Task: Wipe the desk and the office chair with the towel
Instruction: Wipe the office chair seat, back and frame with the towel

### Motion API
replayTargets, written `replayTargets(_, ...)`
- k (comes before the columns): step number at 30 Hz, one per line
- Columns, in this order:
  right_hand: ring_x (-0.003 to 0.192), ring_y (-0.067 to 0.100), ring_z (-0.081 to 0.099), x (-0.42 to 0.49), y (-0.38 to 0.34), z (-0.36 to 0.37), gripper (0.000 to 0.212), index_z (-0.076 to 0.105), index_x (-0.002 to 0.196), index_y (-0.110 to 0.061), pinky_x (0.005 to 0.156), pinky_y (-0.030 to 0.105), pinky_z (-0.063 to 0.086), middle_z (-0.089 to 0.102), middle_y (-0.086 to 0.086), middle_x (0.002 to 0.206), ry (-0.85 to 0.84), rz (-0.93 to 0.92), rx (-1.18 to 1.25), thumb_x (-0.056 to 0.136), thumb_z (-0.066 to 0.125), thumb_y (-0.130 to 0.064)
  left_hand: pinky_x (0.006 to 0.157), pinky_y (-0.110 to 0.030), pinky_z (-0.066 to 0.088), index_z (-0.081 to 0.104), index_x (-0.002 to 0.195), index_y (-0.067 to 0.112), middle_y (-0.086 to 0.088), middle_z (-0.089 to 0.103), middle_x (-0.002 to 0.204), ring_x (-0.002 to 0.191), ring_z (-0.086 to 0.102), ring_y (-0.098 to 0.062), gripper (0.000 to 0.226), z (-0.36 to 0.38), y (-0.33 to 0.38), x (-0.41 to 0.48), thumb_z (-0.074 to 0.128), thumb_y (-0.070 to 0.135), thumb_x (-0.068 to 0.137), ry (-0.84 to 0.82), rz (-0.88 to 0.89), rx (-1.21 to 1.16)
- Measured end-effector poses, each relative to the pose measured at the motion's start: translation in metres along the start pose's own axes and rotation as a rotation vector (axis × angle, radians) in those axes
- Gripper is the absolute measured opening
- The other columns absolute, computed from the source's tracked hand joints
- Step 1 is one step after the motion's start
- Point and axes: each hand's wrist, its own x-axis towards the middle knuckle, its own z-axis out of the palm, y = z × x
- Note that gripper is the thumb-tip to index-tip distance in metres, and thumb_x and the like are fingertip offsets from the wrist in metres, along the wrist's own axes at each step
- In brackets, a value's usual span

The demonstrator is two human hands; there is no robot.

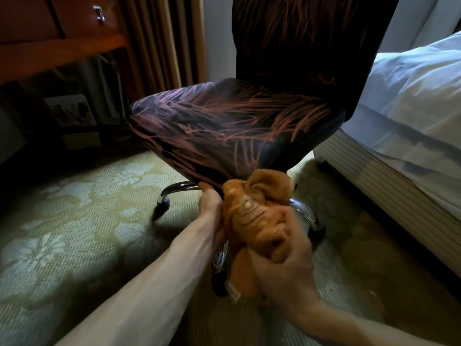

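Right hand (287, 268): fingers curled round the lower bunch of the towel (254, 196) and holding it fast. Left hand (210, 204): fingers closed on the towel's left edge, tips hidden in the cloth.

Towel: orange-brown, crumpled into a wad between the two hands. Its upper fold touches the front edge of the seat of the office chair (224, 128). A white tag (233, 292) hangs at its lower end, just left of the right wrist.

Chair: dark fabric with a pink-brown leaf pattern and an upright backrest (299, 33). Chrome base legs (179, 187) show under the seat, one ending in a black caster (163, 203).

Surroundings: pale green carpet (74, 208) with a floral pattern. The wooden desk (50, 46) is at upper left, well apart from the hands, with a metal drawer handle (100, 13). A striped curtain (159, 33) hangs behind the chair. A bed (411, 96) with white linen stands just right of the chair
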Motion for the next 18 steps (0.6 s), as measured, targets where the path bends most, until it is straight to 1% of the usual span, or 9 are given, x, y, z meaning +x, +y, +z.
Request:
replayTargets(2, 0.075, -0.001, 0.062, 0.013, -0.002, -0.008, 0.031, 0.059, 0.091, -0.034, 0.063, 0.008, 0.047, 0.066, -0.019, 0.084, 0.155, 0.051, 0.097, 0.069, 0.072, -0.018, 0.093, -0.041, 0.059, 0.059, 0.137, 0.004, -0.020, 0.067, 0.128, 0.113, 0.066, -0.037, 0.070, 0.008, -0.008, -0.003, 0.023, 0.057, 0.109, -0.050, -0.040, -0.040)
replayTargets(3, 0.076, -0.004, 0.063, 0.023, -0.002, -0.013, 0.031, 0.059, 0.092, -0.034, 0.063, 0.005, 0.045, 0.066, -0.022, 0.085, 0.230, 0.073, 0.104, 0.072, 0.072, -0.015, 0.091, -0.044, 0.061, 0.059, 0.138, 0.006, -0.019, 0.068, 0.126, 0.110, 0.067, -0.037, 0.068, 0.013, -0.012, -0.006, 0.022, 0.056, 0.110, -0.070, -0.040, -0.050)
replayTargets(5, 0.084, -0.004, 0.064, 0.042, 0.002, -0.021, 0.033, 0.058, 0.102, -0.031, 0.069, 0.005, 0.046, 0.066, -0.024, 0.090, 0.287, 0.076, 0.040, 0.077, 0.073, -0.015, 0.104, -0.048, 0.053, 0.053, 0.144, 0.005, -0.021, 0.063, 0.137, 0.123, 0.062, -0.039, 0.067, 0.023, -0.021, -0.007, 0.022, 0.053, 0.110, -0.110, -0.033, -0.038)
replayTargets(6, 0.091, -0.001, 0.064, 0.051, 0.004, -0.025, 0.036, 0.058, 0.109, -0.027, 0.079, 0.012, 0.051, 0.066, -0.021, 0.097, 0.269, 0.079, -0.011, 0.078, 0.074, -0.017, 0.110, -0.050, 0.047, 0.052, 0.146, 0.005, -0.022, 0.059, 0.142, 0.129, 0.058, -0.039, 0.066, 0.029, -0.026, -0.007, 0.023, 0.052, 0.110, -0.120, -0.025, -0.017)
replayTargets(8, 0.110, 0.022, 0.062, 0.062, 0.010, -0.032, 0.052, 0.055, 0.127, -0.017, 0.100, 0.046, 0.052, 0.064, 0.002, 0.118, 0.217, 0.087, -0.179, 0.080, 0.077, -0.019, 0.111, -0.053, 0.047, 0.054, 0.143, 0.007, -0.021, 0.061, 0.140, 0.127, 0.060, -0.039, 0.063, 0.039, -0.040, -0.008, 0.026, 0.052, 0.110, -0.166, -0.039, -0.005)
replayTargets(10, 0.118, 0.034, 0.058, 0.066, 0.018, -0.041, 0.062, 0.053, 0.133, -0.009, 0.103, 0.063, 0.044, 0.060, 0.014, 0.125, 0.215, 0.060, -0.357, 0.078, 0.079, -0.022, 0.101, -0.052, 0.054, 0.058, 0.137, 0.008, -0.020, 0.067, 0.132, 0.116, 0.067, -0.036, 0.058, 0.047, -0.051, -0.010, 0.029, 0.050, 0.110, -0.234, -0.043, 0.008)
replayTargets(13, 0.110, 0.033, 0.056, 0.054, 0.026, -0.059, 0.061, 0.055, 0.122, -0.017, 0.096, 0.061, 0.048, 0.054, 0.006, 0.117, 0.163, 0.040, -0.502, 0.068, 0.082, -0.028, 0.078, -0.033, 0.057, 0.059, 0.134, 0.007, -0.013, 0.071, 0.124, 0.095, 0.070, -0.025, 0.050, 0.060, -0.061, -0.011, 0.032, 0.043, 0.112, -0.278, -0.003, 0.044)
replayTargets(16, 0.093, 0.021, 0.058, 0.042, 0.033, -0.088, 0.056, 0.055, 0.110, -0.032, 0.079, 0.046, 0.054, 0.052, -0.005, 0.109, 0.062, 0.012, -0.552, 0.065, 0.087, -0.025, 0.102, -0.049, 0.054, 0.055, 0.137, 0.008, -0.015, 0.069, 0.129, 0.115, 0.068, -0.032, 0.047, 0.070, -0.069, -0.015, 0.034, 0.042, 0.112, -0.313, 0.011, 0.078)
replayTargets(18, 0.086, 0.018, 0.060, 0.049, 0.035, -0.109, 0.042, 0.057, 0.106, -0.029, 0.075, 0.043, 0.053, 0.061, 0.000, 0.103, 0.128, 0.018, -0.450, 0.070, 0.081, -0.028, 0.107, -0.044, 0.050, 0.054, 0.136, 0.012, -0.012, 0.069, 0.128, 0.118, 0.067, -0.031, 0.044, 0.074, -0.073, -0.017, 0.036, 0.043, 0.111, -0.317, 0.041, 0.099)
